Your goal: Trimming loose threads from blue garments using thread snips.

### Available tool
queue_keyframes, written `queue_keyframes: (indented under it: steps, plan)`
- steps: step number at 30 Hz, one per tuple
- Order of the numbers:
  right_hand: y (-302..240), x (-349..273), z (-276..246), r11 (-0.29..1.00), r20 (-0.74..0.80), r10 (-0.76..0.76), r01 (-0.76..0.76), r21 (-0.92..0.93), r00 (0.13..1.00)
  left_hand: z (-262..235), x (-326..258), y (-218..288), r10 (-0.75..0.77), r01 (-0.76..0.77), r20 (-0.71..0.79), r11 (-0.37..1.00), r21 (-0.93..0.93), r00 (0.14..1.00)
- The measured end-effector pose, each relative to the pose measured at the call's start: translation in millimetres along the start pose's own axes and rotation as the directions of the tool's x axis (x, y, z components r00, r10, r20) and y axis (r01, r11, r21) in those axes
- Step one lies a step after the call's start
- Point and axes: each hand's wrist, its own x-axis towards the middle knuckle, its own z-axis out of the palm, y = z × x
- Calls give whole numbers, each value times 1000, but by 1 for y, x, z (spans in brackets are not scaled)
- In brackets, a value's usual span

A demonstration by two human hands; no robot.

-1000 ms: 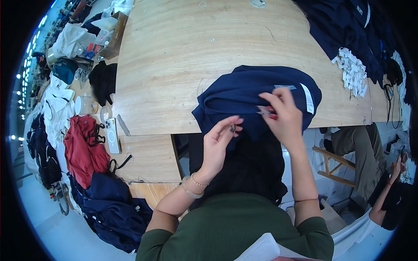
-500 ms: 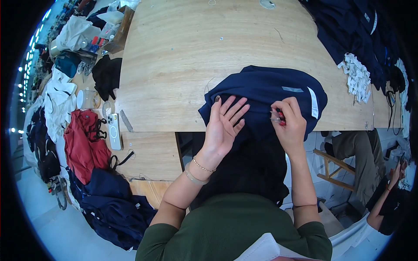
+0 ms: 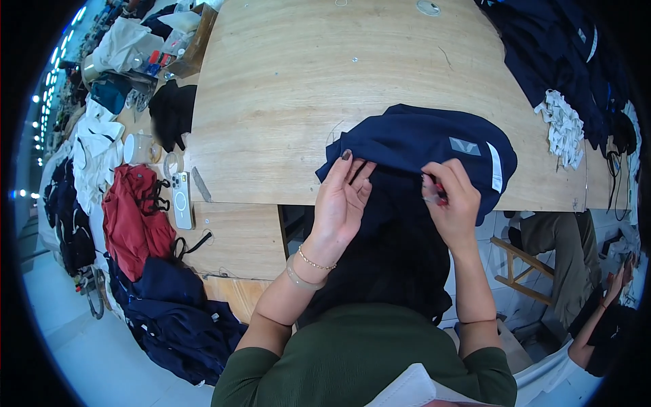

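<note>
A navy garment (image 3: 413, 139) lies bunched at the table's front edge, with a grey patch and a white strip on its right part. My left hand (image 3: 342, 203), palm up, pinches the garment's near left edge between thumb and curled fingers. Closed around a small red tool (image 3: 441, 197), my right hand (image 3: 454, 207) is at the garment's near edge, right of the left hand. Most of the tool is hidden in the fingers, so its kind is unclear. Dark cloth (image 3: 386, 258) spreads below my hands over my lap.
The pale wooden table (image 3: 285, 102) extends ahead. Far right are more navy garments (image 3: 542, 47) and a heap of white scraps (image 3: 563, 125). On the left sit a phone (image 3: 182, 200), red cloth (image 3: 135, 224) and a cardboard box (image 3: 196, 44). A person (image 3: 590, 319) is at lower right, near a wooden stool (image 3: 519, 271).
My left hand's spread fingers have curled in and taken hold of the garment's edge. The garment's near edge is lifted, and its grey patch shows more fully. My right hand still holds the red tool.
</note>
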Motion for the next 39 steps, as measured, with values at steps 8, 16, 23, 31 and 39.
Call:
queue_keyframes:
  steps: [8, 16, 23, 31, 39]
  plan:
    - [-20, -10, -28, 921, 128, 323, -342, 186, 938, 20, -22, 2, 60, -49, 108, 993, -105, 992]
    - [-13, -9, -28, 879, 9, 287, -267, 394, 958, 33, -34, 3, 130, -125, 170, 991, -43, 977]
    - [-25, 6, -17, 977, -86, 88, -69, 201, 992, 39, -38, 2, 135, -135, 153, 991, -12, 979]
    - [-29, 16, -10, 989, -101, -5, 20, 145, 995, 40, -38, 1, 129, -130, 150, 991, -3, 980]
    - [-25, 15, -10, 990, -99, 1, 13, 142, 995, 38, -38, 1, 125, -129, 165, 992, 11, 978]
